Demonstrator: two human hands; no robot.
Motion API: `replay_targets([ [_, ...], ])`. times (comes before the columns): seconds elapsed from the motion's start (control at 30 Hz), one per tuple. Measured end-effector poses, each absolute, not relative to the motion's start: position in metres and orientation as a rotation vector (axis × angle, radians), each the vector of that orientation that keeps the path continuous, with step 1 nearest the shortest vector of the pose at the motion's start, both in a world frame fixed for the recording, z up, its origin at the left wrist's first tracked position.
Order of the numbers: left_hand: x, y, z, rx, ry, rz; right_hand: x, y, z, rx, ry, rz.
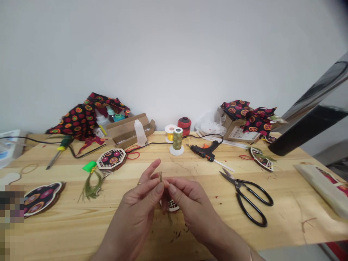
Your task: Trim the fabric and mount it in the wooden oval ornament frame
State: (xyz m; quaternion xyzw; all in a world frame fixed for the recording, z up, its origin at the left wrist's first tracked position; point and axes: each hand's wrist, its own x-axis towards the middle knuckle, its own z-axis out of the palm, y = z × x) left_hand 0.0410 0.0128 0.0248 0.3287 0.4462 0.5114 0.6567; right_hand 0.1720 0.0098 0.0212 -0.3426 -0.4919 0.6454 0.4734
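Observation:
At the middle of the table my left hand (144,199) and my right hand (187,203) meet, thumbs and fingertips pinched close together. A short tuft of olive-green thread (160,176) sticks up from the left fingertips. What the right fingers pinch is hidden. Below and behind the hands, a small ornament with white lattice (173,206) partly shows; I cannot tell whether it is held or lies on the table. Black-handled scissors (239,185) lie to the right, blades slightly apart. Beyond the hands stands a spool of olive-green thread (178,139).
A black glue gun (208,150) lies behind the scissors. Left are an octagonal ornament (111,159), a green tassel (92,186), a flower-shaped ornament (43,197) and a screwdriver (58,152). Patterned fabric (78,121) and a cardboard box (127,132) stand near the wall. Thread scraps litter the tabletop.

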Motion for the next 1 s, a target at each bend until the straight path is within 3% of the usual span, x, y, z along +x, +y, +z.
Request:
replay_targets([
  [1.0, 0.012, 0.026, 0.028, 0.478, 0.864, 1.395, 0.210, 0.044, 0.025, -1.332, -1.413, 1.162],
])
